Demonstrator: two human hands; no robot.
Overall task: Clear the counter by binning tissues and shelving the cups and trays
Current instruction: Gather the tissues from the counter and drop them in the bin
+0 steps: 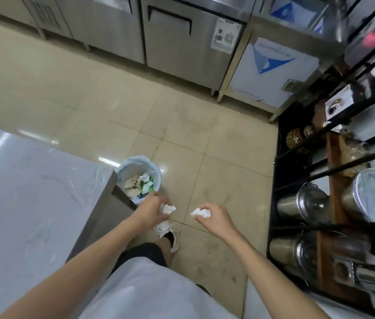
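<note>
My left hand (152,209) is closed around a crumpled white tissue (167,208), held just below and right of the small bin. My right hand (214,216) grips a second crumpled white tissue (201,213) over the tiled floor, a little right of the left hand. The pale blue bin (149,163), lined with a plastic bag, stands on the floor beside the counter's corner. It holds paper scraps and a green wrapper. The steel counter (25,192) fills the left side, its visible top bare and film-covered.
A black metal shelf rack (333,171) stands at the right, holding steel pots with lids, jars and boxes. Stainless cabinets (168,35) line the far wall. Beige tiled floor (181,125) lies between them. My white shoe (167,233) is below the hands.
</note>
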